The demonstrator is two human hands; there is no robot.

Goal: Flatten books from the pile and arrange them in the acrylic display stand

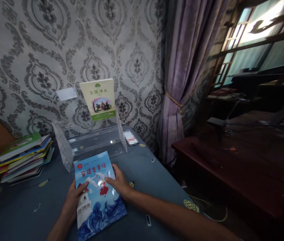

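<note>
Both my hands grip a blue picture-covered book, its front cover facing up, with red characters, a white lighthouse and dark blue waves. My left hand holds its left edge, thumb on the cover and fingers hidden behind. On the right edge is my right hand, its thumb also pressed on the cover. Just beyond the book's top stands a clear acrylic rack. A cream and green book with a small group picture on its cover stands upright at the back of the rack.
A stack of books lies on the left of the blue-grey table cloth. A white blurred-out item lies right of the rack. Patterned wall and a purple curtain stand behind. A dark red table is at right.
</note>
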